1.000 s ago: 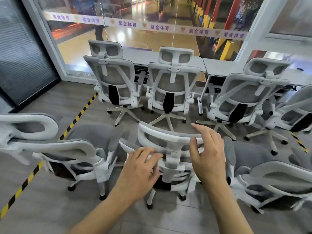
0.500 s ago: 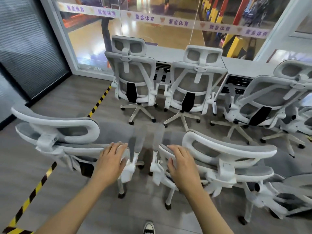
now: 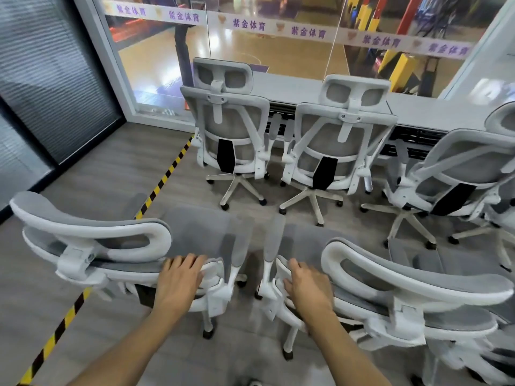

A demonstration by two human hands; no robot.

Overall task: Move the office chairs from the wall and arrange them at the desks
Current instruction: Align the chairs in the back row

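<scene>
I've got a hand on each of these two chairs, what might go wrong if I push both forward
The left chair and right chair stand close; their armrests may snag. The parked chairs at the desk sit straight ahead and could be hit. Steered by just the left hand and right hand, either might swivel.

glass-wall strip (image 3: 278,28) | 紫金体育 (purple, repeated) | right end seemingly blurred
</scene>
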